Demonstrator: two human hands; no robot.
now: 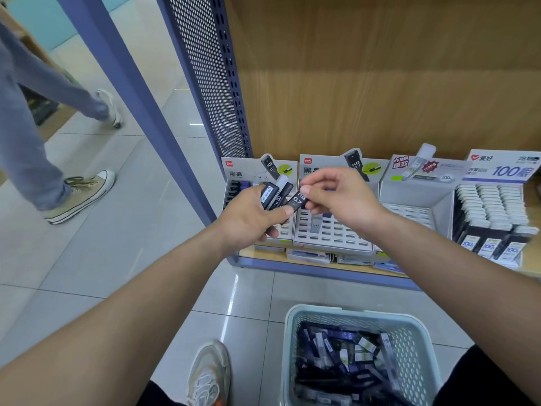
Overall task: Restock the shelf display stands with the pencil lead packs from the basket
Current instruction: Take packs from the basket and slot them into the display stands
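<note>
Before the display stands (330, 232), left hand (248, 221) clutching several packs (270, 194), right hand (342, 200) pinching one HB pack (298, 200) — basket (292, 332) below, passer-by (29, 136) at left.

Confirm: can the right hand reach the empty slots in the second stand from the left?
Probably yes. The right hand hangs over that stand, pinching one pack; its slots look mostly open and nothing lies between. The left hand, holding more packs, sits off to the side.
</note>
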